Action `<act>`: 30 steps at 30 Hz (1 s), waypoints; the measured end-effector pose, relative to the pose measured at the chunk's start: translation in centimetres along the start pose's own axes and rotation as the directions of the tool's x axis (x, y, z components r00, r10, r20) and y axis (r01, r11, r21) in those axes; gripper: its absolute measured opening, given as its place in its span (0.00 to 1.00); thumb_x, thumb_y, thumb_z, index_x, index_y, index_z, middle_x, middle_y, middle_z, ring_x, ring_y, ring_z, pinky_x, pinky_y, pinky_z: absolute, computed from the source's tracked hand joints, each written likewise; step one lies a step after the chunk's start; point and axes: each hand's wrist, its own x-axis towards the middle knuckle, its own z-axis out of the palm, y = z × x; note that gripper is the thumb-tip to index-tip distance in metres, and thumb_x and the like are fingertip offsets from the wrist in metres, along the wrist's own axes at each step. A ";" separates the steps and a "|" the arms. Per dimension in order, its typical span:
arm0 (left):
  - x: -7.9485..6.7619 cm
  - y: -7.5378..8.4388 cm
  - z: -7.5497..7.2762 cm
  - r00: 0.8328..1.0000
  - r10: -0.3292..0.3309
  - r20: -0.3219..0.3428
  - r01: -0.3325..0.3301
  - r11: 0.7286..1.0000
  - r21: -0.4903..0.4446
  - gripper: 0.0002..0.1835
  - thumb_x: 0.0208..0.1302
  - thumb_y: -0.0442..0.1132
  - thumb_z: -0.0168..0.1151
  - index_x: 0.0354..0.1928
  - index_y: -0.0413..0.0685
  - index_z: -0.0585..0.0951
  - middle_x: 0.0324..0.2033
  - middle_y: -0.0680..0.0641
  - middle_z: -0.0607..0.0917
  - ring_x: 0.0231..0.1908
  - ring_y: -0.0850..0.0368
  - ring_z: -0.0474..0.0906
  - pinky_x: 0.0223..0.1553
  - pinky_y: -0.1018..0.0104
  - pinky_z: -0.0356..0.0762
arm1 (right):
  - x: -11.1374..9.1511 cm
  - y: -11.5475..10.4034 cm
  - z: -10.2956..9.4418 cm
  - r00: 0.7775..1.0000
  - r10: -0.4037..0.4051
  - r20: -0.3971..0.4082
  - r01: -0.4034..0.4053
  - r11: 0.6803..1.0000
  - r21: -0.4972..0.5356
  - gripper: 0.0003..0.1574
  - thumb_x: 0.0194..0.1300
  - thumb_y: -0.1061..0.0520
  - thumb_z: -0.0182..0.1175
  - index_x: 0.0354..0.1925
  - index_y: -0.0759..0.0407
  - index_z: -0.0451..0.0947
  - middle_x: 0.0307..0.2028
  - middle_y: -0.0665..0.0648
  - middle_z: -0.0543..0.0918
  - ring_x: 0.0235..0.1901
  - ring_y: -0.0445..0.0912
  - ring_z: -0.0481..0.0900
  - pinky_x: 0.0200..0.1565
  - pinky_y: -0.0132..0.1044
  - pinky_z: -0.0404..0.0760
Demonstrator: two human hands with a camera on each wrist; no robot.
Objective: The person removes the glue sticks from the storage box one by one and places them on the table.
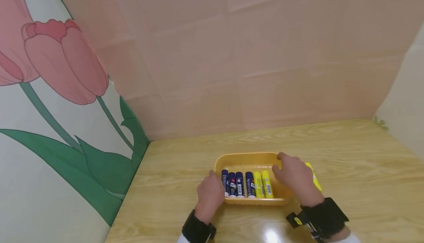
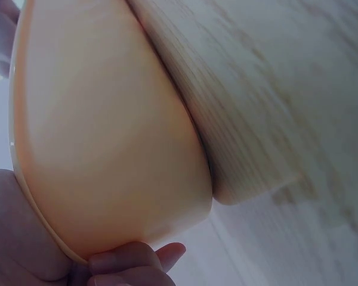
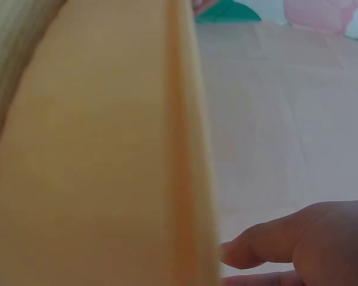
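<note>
A shallow yellow-orange plastic tray (image 1: 251, 201) sits on the wooden table. Inside, dark blue glue sticks (image 1: 239, 184) and two yellow glue sticks (image 1: 262, 185) lie side by side toward the front left. My left hand (image 1: 211, 193) grips the tray's left end; the left wrist view has its fingers (image 2: 131, 257) curled at the rim against the outer wall. At the far right corner, my right hand (image 1: 298, 176) holds the rim, thumb over the inside. The right wrist view shows that thumb (image 3: 256, 245) right at the rim, with the other fingers mostly hidden.
A bright yellow object (image 1: 314, 176) lies on the table (image 1: 357, 169) just right of the tray, partly covered by my right hand. Behind the table rises a pinkish-brown covering (image 1: 265, 51). A wall with painted tulips (image 1: 66, 62) borders the left side.
</note>
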 end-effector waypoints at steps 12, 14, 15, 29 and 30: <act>-0.1 -0.1 0.0 1.000 0.008 0.009 -0.008 1.000 0.019 0.21 0.76 0.43 0.49 0.57 0.31 0.73 0.28 0.41 0.78 0.26 0.51 0.76 0.30 0.54 0.79 | -0.1 -1.2 1.8 1.000 -0.012 0.020 0.012 1.000 0.003 0.30 0.67 0.50 0.62 0.58 0.70 0.72 0.45 0.70 0.82 0.31 0.52 0.75 0.29 0.46 0.78; -0.1 -0.1 0.0 1.000 0.009 0.008 -0.009 1.000 0.016 0.20 0.76 0.43 0.49 0.56 0.31 0.73 0.27 0.42 0.78 0.25 0.52 0.75 0.29 0.55 0.78 | -0.1 -1.4 2.0 0.999 -0.027 0.019 0.027 1.000 -0.004 0.31 0.67 0.50 0.63 0.58 0.70 0.73 0.45 0.70 0.82 0.31 0.52 0.76 0.31 0.47 0.80; -0.1 -0.1 0.0 1.000 0.009 0.010 -0.009 1.000 0.014 0.20 0.76 0.43 0.49 0.56 0.32 0.73 0.26 0.42 0.77 0.25 0.52 0.75 0.28 0.56 0.78 | 0.0 -1.5 2.0 0.999 -0.032 0.021 0.033 0.999 -0.008 0.31 0.67 0.50 0.63 0.58 0.70 0.73 0.45 0.70 0.82 0.31 0.52 0.76 0.31 0.48 0.80; -0.2 -0.2 -0.2 0.999 0.035 -0.016 -0.036 0.999 -0.010 0.20 0.77 0.43 0.48 0.55 0.30 0.73 0.25 0.43 0.77 0.23 0.53 0.74 0.25 0.57 0.76 | 1.3 -1.9 2.9 0.996 -0.009 0.085 0.013 0.999 -0.045 0.30 0.65 0.49 0.66 0.56 0.68 0.74 0.42 0.65 0.81 0.31 0.52 0.75 0.32 0.47 0.79; -0.1 -0.3 -0.2 0.999 0.037 -0.017 -0.037 0.999 -0.009 0.20 0.77 0.43 0.48 0.55 0.30 0.73 0.25 0.43 0.77 0.23 0.53 0.74 0.26 0.57 0.76 | 1.4 -1.8 3.0 0.996 -0.009 0.090 0.013 0.999 -0.043 0.30 0.65 0.49 0.65 0.56 0.68 0.74 0.40 0.64 0.81 0.31 0.52 0.75 0.31 0.46 0.78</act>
